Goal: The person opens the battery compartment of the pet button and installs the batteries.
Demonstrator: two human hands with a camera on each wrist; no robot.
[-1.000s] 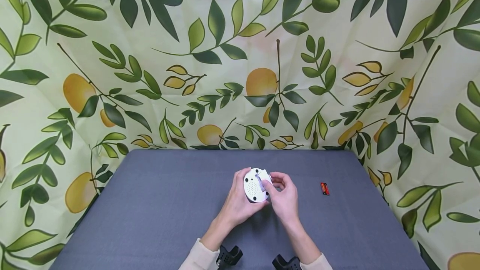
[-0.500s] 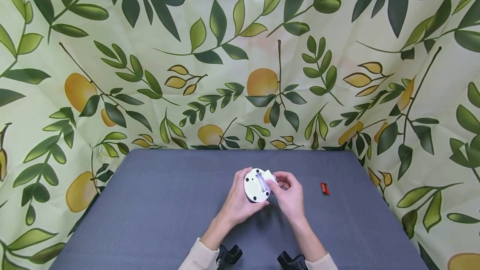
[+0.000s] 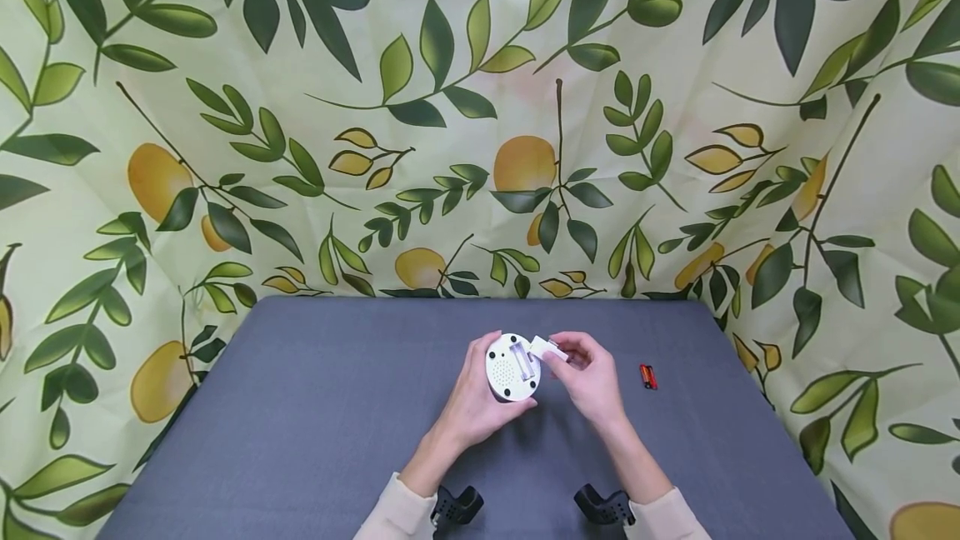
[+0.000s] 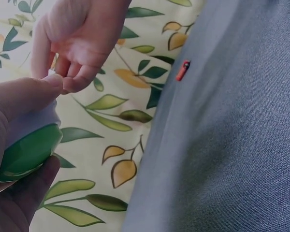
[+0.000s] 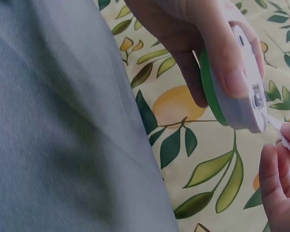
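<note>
My left hand (image 3: 477,394) grips a round white device (image 3: 504,375) by its edge, underside facing up. That underside has small black feet, a patch of speaker holes and an uncovered battery compartment (image 3: 524,362). From the side, a green band (image 4: 31,151) shows on the device in the left wrist view. Just right of it, my right hand (image 3: 590,375) pinches a small white battery cover (image 3: 546,348) between thumb and fingers. The cover's near end is at the device's rim; whether they touch, I cannot tell.
Red and black batteries (image 3: 648,377) lie side by side on the grey cloth-covered table (image 3: 322,407), right of my hands. A leaf-and-fruit patterned cloth (image 3: 450,132) hangs behind the table. Black wrist mounts (image 3: 603,507) sit below both hands.
My right hand has drawn the battery cover rightward off the device, baring the compartment. The left hand keeps hold of the device in nearly the same place.
</note>
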